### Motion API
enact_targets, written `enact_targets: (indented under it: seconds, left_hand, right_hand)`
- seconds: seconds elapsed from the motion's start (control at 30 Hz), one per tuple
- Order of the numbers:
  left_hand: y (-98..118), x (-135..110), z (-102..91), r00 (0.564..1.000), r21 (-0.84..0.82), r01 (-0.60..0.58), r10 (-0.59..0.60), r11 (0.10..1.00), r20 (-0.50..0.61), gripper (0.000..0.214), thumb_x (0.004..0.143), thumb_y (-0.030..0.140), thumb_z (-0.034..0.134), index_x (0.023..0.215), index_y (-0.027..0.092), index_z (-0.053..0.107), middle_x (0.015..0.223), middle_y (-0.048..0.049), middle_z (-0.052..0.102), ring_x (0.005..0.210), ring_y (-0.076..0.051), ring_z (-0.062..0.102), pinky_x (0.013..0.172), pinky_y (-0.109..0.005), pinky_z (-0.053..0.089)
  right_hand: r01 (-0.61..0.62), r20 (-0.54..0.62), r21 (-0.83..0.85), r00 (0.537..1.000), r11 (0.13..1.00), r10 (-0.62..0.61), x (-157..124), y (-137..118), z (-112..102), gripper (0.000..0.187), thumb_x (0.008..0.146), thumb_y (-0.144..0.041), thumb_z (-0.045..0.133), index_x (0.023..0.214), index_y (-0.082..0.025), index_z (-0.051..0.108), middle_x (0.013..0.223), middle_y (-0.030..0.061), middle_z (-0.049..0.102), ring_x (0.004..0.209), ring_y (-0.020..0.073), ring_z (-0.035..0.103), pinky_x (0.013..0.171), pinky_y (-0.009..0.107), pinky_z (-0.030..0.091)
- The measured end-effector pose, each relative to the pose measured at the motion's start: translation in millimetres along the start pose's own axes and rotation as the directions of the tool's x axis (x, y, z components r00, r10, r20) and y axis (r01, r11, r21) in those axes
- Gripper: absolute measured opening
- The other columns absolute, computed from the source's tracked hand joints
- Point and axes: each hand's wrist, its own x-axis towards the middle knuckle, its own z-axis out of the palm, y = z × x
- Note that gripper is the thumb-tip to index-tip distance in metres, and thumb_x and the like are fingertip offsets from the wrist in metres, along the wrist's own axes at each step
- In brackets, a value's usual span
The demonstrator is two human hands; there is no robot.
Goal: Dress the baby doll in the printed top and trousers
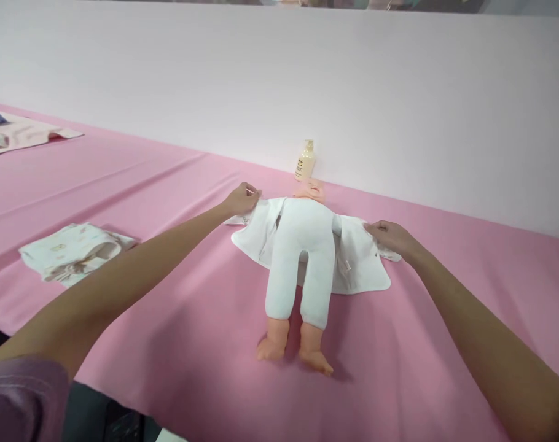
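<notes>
A baby doll (302,239) with a white cloth body lies on its back, its feet toward me and its head at the far end. Under it a white baby jacket (365,270) is spread open, its two front panels out to the sides. My left hand (243,199) has its fingers closed at the jacket's left sleeve. My right hand (390,236) pinches the edge of the jacket on the right, near that sleeve. The doll's arms are mostly hidden by the jacket.
A cream pump bottle (304,161) stands behind the doll's head by the white wall (279,80). Folded printed baby clothes (72,248) lie at left on the pink tablecloth (206,344). A pale cloth (31,130) with items on it lies far left.
</notes>
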Motion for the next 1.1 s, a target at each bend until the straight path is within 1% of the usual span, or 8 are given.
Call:
enact_targets:
  seconds: [0.13,0.2,0.3,0.43,0.57,0.77,0.97,1.1]
  left_hand:
    - [-18,-50,-3.2,0.952,0.214,-0.244,0.276,0.946,-0.132,0.029,0.094,0.044,0.063,0.114,0.024,0.059,0.122,-0.012,0.075,0.12,-0.035,0.062,0.107,-0.051,0.047]
    - [-30,-75,-2.7,0.953,0.277,-0.254,0.289,0.927,-0.092,0.026,0.093,0.043,0.063,0.11,0.024,0.06,0.115,-0.0119,0.076,0.115,-0.036,0.062,0.106,-0.053,0.046]
    - [-45,-97,2.9,0.978,0.312,-0.191,0.208,0.931,-0.024,0.026,0.093,0.048,0.062,0.105,0.025,0.061,0.108,-0.0119,0.076,0.114,-0.038,0.063,0.105,-0.054,0.045]
    - [-49,-101,11.3,0.99,0.314,-0.134,0.141,0.94,0.0,0.033,0.094,0.057,0.061,0.098,0.024,0.063,0.106,-0.0111,0.076,0.118,-0.039,0.062,0.108,-0.058,0.042]
    - [-50,-98,8.9,0.998,0.245,-0.068,0.069,0.967,0.003,0.028,0.096,0.053,0.058,0.094,0.024,0.062,0.111,-0.01,0.077,0.124,-0.038,0.062,0.113,-0.058,0.038]
    - [-67,-96,-12.4,0.999,-0.011,0.016,-0.016,1.0,-0.035,0.027,0.096,0.049,0.06,0.104,0.026,0.051,0.108,-0.006,0.077,0.096,-0.025,0.069,0.088,-0.038,0.051]
    - [-70,-94,-17.7,0.998,-0.034,0.05,-0.048,0.998,0.039,0.048,0.081,0.059,0.078,0.112,0.024,0.068,0.112,-0.0065,0.078,0.1,-0.027,0.071,0.082,-0.034,0.052]
    - [-61,-100,-12.1,0.998,-0.057,0.045,-0.043,0.997,0.035,0.051,0.092,0.073,0.062,0.091,0.023,0.073,0.093,-0.0048,0.075,0.086,-0.025,0.065,0.075,-0.034,0.046]
  right_hand:
    - [0.047,-0.037,-0.143,0.998,0.989,-0.053,-37,22,10,0.038,0.092,-0.064,0.069,0.091,-0.026,0.066,0.101,0.0063,0.077,0.091,0.028,0.07,0.079,0.039,0.051]
    - [0.066,-0.022,-0.195,0.997,0.979,-0.072,-56,38,17,0.043,0.092,-0.068,0.065,0.081,-0.027,0.06,0.089,0.0043,0.073,0.086,0.0282,0.068,0.077,0.039,0.049]
    - [0.111,-0.063,-0.165,0.99,0.98,-0.123,-78,58,31,0.046,0.093,-0.07,0.059,0.078,-0.027,0.055,0.078,0.0028,0.067,0.078,0.0275,0.064,0.075,0.039,0.047]
    - [0.175,-0.212,-0.057,0.96,0.983,-0.183,-92,69,42,0.042,0.096,-0.067,0.055,0.093,-0.027,0.065,0.081,0.0025,0.068,0.078,0.0267,0.063,0.079,0.04,0.048]
    - [0.174,-0.302,0.076,0.942,0.982,-0.144,-95,72,42,0.041,0.098,-0.064,0.056,0.097,-0.025,0.069,0.094,0.0051,0.075,0.088,0.0267,0.066,0.083,0.039,0.05]
    - [0.149,-0.38,0.114,0.92,0.982,-0.096,-89,80,42,0.04,0.093,-0.061,0.064,0.104,-0.023,0.071,0.1,0.0083,0.08,0.093,0.0291,0.07,0.087,0.04,0.052]
    - [0.186,-0.333,-0.016,0.925,0.982,-0.181,-87,82,48,0.04,0.094,-0.058,0.063,0.111,-0.024,0.073,0.09,0.0069,0.081,0.079,0.0275,0.069,0.082,0.041,0.051]
    - [0.186,-0.314,-0.006,0.932,0.983,-0.178,-87,82,49,0.04,0.094,-0.059,0.063,0.111,-0.025,0.075,0.088,0.005,0.079,0.078,0.0267,0.068,0.082,0.041,0.05]
